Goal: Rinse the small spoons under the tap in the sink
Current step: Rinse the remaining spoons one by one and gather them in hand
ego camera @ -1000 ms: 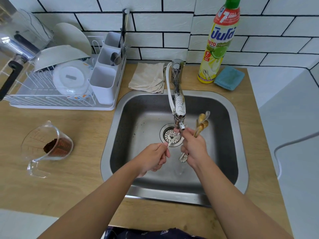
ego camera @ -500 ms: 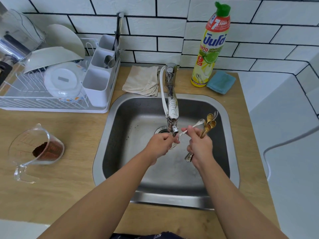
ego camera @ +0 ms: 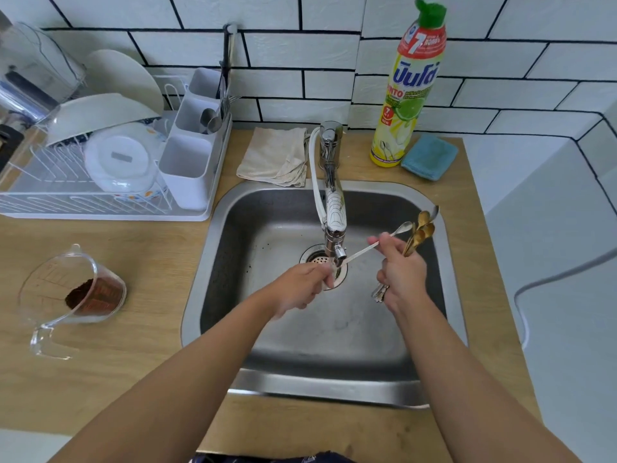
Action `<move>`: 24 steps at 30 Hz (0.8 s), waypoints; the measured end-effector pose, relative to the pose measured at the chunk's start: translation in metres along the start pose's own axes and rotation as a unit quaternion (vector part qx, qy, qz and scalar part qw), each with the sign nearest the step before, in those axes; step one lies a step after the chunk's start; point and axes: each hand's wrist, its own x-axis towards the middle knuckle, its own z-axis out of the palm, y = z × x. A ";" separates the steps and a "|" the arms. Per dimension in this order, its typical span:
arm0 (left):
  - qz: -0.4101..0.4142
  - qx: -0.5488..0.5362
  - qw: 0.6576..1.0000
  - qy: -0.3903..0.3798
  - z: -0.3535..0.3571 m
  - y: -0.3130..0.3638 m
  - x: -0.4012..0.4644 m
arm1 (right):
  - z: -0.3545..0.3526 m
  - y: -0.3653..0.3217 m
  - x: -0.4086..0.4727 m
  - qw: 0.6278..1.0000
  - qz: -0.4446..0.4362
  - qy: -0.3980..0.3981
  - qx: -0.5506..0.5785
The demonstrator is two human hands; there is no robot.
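Since half a second ago my right hand (ego camera: pixel 402 274) has drifted a little to the right, away from the chrome tap with its white spout sleeve (ego camera: pixel 334 208), and the slim silver small spoon (ego camera: pixel 374 243) now stretches out longer between my two hands. My left hand (ego camera: pixel 302 285) is curled into a loose fist just below the tap's nozzle, pinching the near end of that spoon's handle; its bowl points up and to the right, beside the other spoons. My right fist is closed around the bundle of gold and silver small spoons (ego camera: pixel 419 233), bowls fanned upward at the far side and handle ends poking out below my palm, while my thumb and forefinger steady the single spoon's stem. All of this hangs over the stainless steel sink (ego camera: pixel 267 389), above the round drain strainer (ego camera: pixel 317 257). I cannot tell whether water is running.
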 end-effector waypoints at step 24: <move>0.064 0.003 0.998 -0.008 0.012 0.012 0.007 | 0.027 0.021 -0.031 0.997 0.012 -0.070 -0.034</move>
